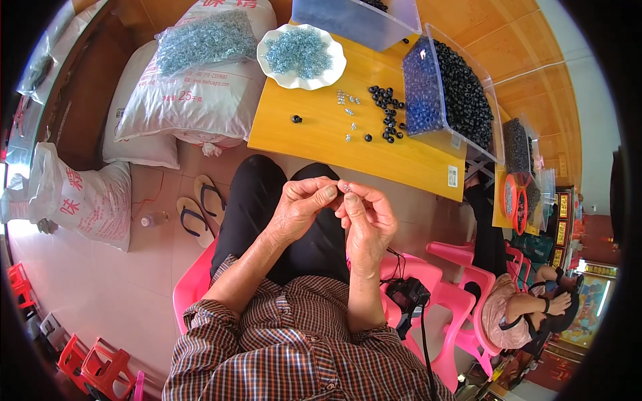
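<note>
Above my lap, my left hand (pixel 304 208) and my right hand (pixel 366 217) meet with thumbs and forefingers pinched together. At the right fingertips a tiny clear piece (pixel 346 188) shows. What the left fingertips pinch is hidden. Just beyond my hands is a yellow table (pixel 294 147). Several small clear pieces (pixel 349 111) lie on it in a loose line, beside a scatter of round black bead-like parts (pixel 391 113). One black part (pixel 296 119) sits apart at the left, and another (pixel 368 138) near the front.
A scalloped white dish (pixel 269 71) of clear bluish pieces stands at the table's far left. A clear bin (pixel 461 137) of black and blue parts is at the right, another bin (pixel 334 20) behind. White sacks (pixel 180 110) stand left. Someone sits at right near pink chairs (pixel 461 301).
</note>
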{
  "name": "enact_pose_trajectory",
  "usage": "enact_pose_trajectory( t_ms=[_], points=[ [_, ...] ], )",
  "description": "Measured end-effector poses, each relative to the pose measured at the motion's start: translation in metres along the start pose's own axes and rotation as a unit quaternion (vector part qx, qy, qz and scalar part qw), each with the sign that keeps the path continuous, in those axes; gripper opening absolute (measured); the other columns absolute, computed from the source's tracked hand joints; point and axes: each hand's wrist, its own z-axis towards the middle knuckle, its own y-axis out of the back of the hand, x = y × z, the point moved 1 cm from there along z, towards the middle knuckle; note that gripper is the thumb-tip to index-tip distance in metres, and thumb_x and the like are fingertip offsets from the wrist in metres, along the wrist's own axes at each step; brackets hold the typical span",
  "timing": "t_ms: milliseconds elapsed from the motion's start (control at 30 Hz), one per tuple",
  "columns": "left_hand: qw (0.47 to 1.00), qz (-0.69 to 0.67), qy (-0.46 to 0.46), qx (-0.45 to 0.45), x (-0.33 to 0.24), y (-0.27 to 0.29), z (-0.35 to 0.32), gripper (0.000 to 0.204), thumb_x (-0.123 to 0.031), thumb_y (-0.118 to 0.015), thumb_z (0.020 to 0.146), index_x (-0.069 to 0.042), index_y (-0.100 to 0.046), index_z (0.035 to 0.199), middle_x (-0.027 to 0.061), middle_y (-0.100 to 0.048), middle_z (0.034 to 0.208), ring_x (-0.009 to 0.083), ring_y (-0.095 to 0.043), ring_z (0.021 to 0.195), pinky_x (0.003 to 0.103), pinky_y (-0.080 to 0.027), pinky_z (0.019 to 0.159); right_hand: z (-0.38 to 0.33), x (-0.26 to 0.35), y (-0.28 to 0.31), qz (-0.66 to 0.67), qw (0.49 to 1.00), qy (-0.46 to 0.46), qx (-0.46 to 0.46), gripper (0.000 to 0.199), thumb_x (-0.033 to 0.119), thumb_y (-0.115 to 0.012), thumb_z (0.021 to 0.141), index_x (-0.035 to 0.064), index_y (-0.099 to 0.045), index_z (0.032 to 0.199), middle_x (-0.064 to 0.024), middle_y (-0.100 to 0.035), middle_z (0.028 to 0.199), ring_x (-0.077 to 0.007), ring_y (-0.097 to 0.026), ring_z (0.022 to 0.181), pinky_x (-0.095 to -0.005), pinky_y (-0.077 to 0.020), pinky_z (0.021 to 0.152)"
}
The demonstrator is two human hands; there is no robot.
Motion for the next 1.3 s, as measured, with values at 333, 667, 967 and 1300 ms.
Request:
enact_pose_trajectory(
  t_ms=[333, 667, 967, 1300],
  points=[
    [0.990, -0.105, 0.061, -0.076, 0.013, -0.004, -0.001, 0.022, -0.021, -0.062, 0.092, 0.000, -0.067, 0.092, 0.0068, -0.066, 0.083, 0.0155, -0.060, 0.074, 0.032, -0.052, 0.073, 0.003, -0.012, 0.001, -0.067, 0.994, 0.070, -0.059, 0.011, 0.001, -0.063, 0.088, 0.0004, -0.064, 0.100, -0.0066, -0.062, 0.096, -0.0074, -0.056, 0.067, -0.0186, -0.0446, 0.056],
    [0.992, -0.097, 0.057, -0.055, 0.016, -0.004, -0.004, 0.027, -0.015, -0.059, 0.093, 0.001, -0.064, 0.113, 0.0091, -0.066, 0.106, 0.0189, -0.062, 0.093, 0.039, -0.049, 0.091, 0.006, -0.016, 0.003, -0.122, 0.986, 0.105, -0.038, 0.009, -0.001, -0.065, 0.086, 0.0003, -0.064, 0.095, -0.0041, -0.058, 0.103, -0.0058, -0.053, 0.074, -0.0189, -0.0436, 0.059],
    [0.997, -0.070, 0.022, -0.015, 0.012, -0.010, -0.005, 0.028, -0.012, -0.055, 0.095, 0.003, -0.061, 0.118, 0.0062, -0.064, 0.101, 0.0172, -0.061, 0.090, 0.034, -0.049, 0.088, 0.007, -0.013, 0.007, -0.078, 0.994, 0.059, -0.042, 0.009, 0.003, -0.065, 0.087, 0.0005, -0.064, 0.096, -0.0039, -0.058, 0.102, -0.0054, -0.050, 0.068, -0.0186, -0.0412, 0.058],
    [0.995, -0.078, 0.012, -0.056, 0.014, -0.007, -0.005, 0.024, -0.008, -0.063, 0.089, -0.001, -0.066, 0.111, 0.0069, -0.067, 0.096, 0.0192, -0.063, 0.088, 0.037, -0.052, 0.082, 0.006, -0.017, 0.012, -0.046, 0.998, 0.022, -0.026, 0.010, -0.002, -0.062, 0.087, -0.0009, -0.063, 0.097, -0.0038, -0.056, 0.102, -0.0053, -0.050, 0.068, -0.0189, -0.0437, 0.058]
  ],
)
